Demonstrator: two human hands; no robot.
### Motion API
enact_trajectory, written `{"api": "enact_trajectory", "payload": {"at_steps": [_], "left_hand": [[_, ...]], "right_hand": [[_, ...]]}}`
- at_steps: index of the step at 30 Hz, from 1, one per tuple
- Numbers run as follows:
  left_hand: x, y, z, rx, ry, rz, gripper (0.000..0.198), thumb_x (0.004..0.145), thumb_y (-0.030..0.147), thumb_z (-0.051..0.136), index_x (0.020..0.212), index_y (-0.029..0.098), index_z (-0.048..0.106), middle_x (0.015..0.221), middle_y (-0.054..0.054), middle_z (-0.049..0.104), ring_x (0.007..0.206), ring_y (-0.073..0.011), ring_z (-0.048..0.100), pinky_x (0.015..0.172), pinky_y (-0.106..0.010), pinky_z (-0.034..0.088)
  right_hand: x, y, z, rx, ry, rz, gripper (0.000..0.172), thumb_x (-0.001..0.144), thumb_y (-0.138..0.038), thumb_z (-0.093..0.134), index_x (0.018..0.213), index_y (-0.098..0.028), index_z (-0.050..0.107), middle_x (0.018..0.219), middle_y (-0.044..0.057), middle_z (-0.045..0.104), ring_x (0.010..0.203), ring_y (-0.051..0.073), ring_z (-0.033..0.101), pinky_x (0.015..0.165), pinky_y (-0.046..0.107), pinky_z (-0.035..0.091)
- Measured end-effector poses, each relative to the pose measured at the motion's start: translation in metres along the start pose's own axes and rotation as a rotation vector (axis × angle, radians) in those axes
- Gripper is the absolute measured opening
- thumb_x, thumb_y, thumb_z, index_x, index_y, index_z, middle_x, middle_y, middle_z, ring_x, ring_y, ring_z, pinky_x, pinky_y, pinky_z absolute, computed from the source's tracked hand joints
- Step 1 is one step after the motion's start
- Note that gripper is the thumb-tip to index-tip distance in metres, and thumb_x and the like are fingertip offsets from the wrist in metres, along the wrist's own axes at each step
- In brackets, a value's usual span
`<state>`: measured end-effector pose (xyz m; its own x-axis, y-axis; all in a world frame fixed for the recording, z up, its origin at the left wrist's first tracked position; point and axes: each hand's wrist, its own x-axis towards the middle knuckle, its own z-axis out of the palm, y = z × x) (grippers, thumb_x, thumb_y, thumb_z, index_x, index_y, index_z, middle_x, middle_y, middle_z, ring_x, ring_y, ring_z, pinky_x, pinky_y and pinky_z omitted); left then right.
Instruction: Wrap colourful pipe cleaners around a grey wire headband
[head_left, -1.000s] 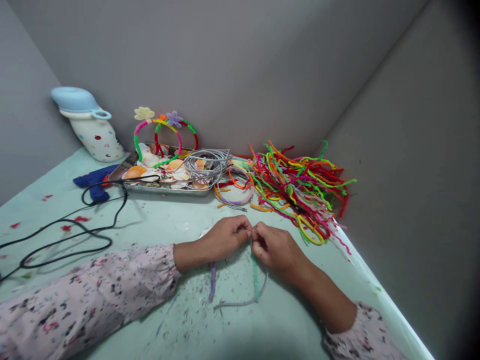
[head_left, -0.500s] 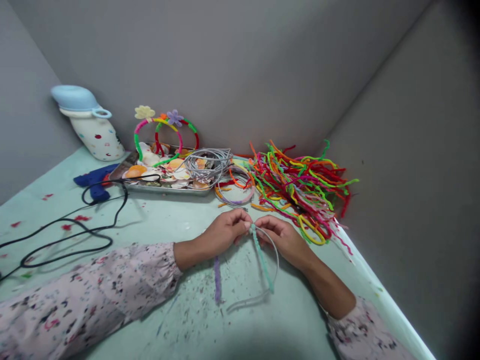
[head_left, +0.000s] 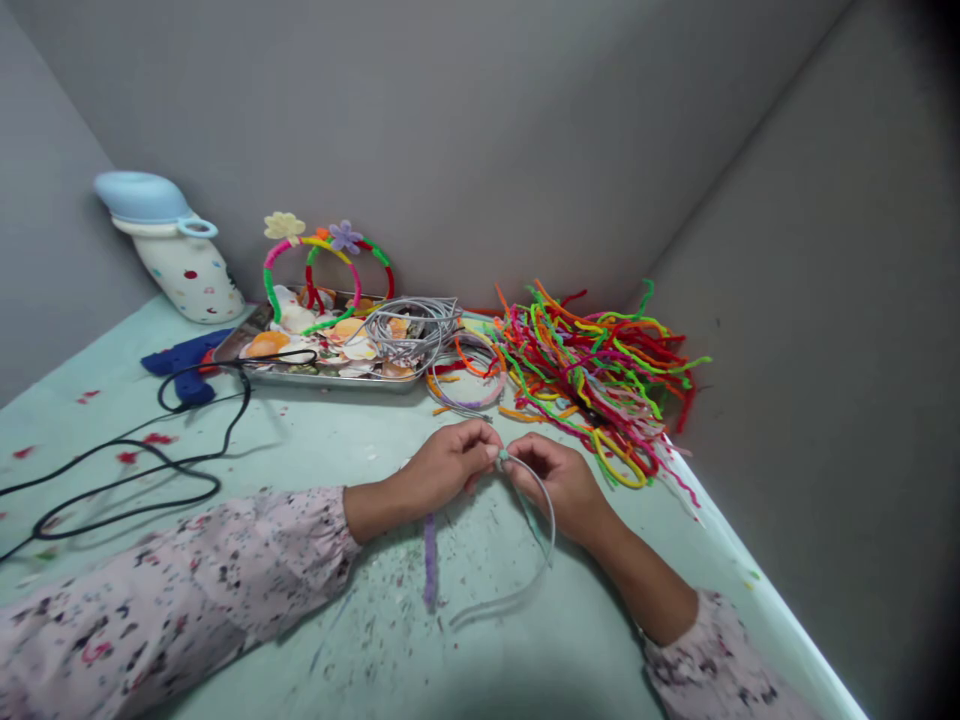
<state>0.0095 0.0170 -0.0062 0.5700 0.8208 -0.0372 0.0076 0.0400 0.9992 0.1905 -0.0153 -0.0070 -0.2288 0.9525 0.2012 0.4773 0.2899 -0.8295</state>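
My left hand point(head_left: 457, 458) is closed in a pinch on a thin grey wire point(head_left: 553, 520), beside a small mint-green wrap point(head_left: 503, 455). Close against it, my right hand point(head_left: 562, 480) pinches the mint-green pipe cleaner point(head_left: 537, 527), whose tail slants down behind the wire. From the fingertips the wire bows right, then curls back toward the lower left. A purple pipe cleaner point(head_left: 430, 565) extends below my left wrist; its upper end is hidden. What lies inside the left fingers is covered.
A metal tray point(head_left: 337, 382) holds shells, a grey wire coil point(head_left: 420, 330) and two colourful flower-topped hoops point(head_left: 271, 290). Bright pipe cleaners point(head_left: 600, 370) are heaped right of it. At left are a blue glue gun point(head_left: 187, 365), its black cord point(head_left: 161, 450) and a bottle point(head_left: 191, 275).
The mint pipe cleaner's tail has swung from hanging in front of my right fingers to behind them and the wire. Both hands stay almost in place.
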Motion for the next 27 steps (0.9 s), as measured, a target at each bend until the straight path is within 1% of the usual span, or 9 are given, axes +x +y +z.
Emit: {"api": "enact_trajectory", "payload": {"at_steps": [2, 5, 10, 12, 17, 22, 27], "left_hand": [[0.001, -0.002, 0.000, -0.008, -0.004, -0.006, 0.020, 0.082, 0.035, 0.054, 0.086, 0.015, 0.053, 0.062, 0.004, 0.049, 0.045, -0.0055, 0.039, 0.044, -0.019, 0.030], [0.001, -0.003, -0.001, -0.008, -0.006, -0.008, 0.020, 0.082, 0.034, 0.054, 0.086, 0.015, 0.054, 0.062, 0.004, 0.049, 0.044, -0.0056, 0.039, 0.043, -0.019, 0.030], [0.001, -0.002, -0.001, -0.015, -0.014, -0.007, 0.018, 0.081, 0.033, 0.054, 0.083, 0.015, 0.054, 0.060, 0.004, 0.048, 0.045, -0.0059, 0.038, 0.043, -0.019, 0.029], [0.002, -0.002, -0.001, -0.023, -0.016, -0.018, 0.018, 0.081, 0.033, 0.055, 0.081, 0.015, 0.053, 0.059, 0.005, 0.047, 0.044, -0.0060, 0.038, 0.042, -0.019, 0.029], [0.002, -0.001, -0.001, -0.034, -0.024, -0.043, 0.019, 0.080, 0.033, 0.057, 0.079, 0.015, 0.053, 0.057, 0.005, 0.045, 0.043, -0.0054, 0.037, 0.041, -0.018, 0.030], [0.002, 0.000, -0.002, -0.042, -0.027, -0.039, 0.018, 0.080, 0.033, 0.057, 0.080, 0.015, 0.054, 0.059, 0.005, 0.046, 0.044, -0.0049, 0.038, 0.042, -0.018, 0.030], [0.002, -0.001, -0.002, -0.039, -0.041, -0.040, 0.018, 0.081, 0.033, 0.056, 0.080, 0.015, 0.054, 0.058, 0.005, 0.046, 0.044, -0.0050, 0.038, 0.042, -0.018, 0.029]], "right_hand": [[0.000, 0.000, -0.001, -0.149, 0.043, -0.110, 0.008, 0.082, -0.024, 0.057, 0.083, -0.018, 0.062, 0.072, 0.000, 0.058, 0.065, 0.013, 0.052, 0.060, 0.024, 0.043], [-0.001, 0.000, -0.003, -0.311, 0.066, -0.279, 0.009, 0.085, -0.021, 0.053, 0.086, -0.018, 0.062, 0.073, 0.002, 0.056, 0.066, 0.014, 0.053, 0.061, 0.025, 0.043], [-0.002, 0.002, -0.008, -0.526, 0.022, -0.444, 0.015, 0.089, -0.017, 0.046, 0.095, -0.018, 0.061, 0.085, 0.006, 0.063, 0.081, 0.017, 0.058, 0.070, 0.027, 0.044], [-0.003, 0.001, -0.011, -0.621, 0.013, -0.500, 0.019, 0.090, -0.014, 0.044, 0.097, -0.018, 0.061, 0.088, 0.008, 0.065, 0.083, 0.018, 0.058, 0.072, 0.028, 0.043], [-0.003, -0.001, -0.014, -0.788, 0.015, -0.566, 0.023, 0.092, -0.013, 0.041, 0.096, -0.017, 0.063, 0.080, 0.007, 0.064, 0.074, 0.017, 0.056, 0.067, 0.029, 0.041], [-0.004, 0.000, -0.012, -0.832, 0.101, -0.586, 0.021, 0.091, -0.013, 0.045, 0.098, -0.017, 0.064, 0.084, 0.008, 0.066, 0.077, 0.018, 0.056, 0.070, 0.029, 0.041], [-0.005, 0.002, -0.014, -0.876, 0.111, -0.636, 0.022, 0.091, -0.013, 0.045, 0.101, -0.017, 0.064, 0.085, 0.008, 0.067, 0.075, 0.018, 0.056, 0.069, 0.031, 0.040]]}}
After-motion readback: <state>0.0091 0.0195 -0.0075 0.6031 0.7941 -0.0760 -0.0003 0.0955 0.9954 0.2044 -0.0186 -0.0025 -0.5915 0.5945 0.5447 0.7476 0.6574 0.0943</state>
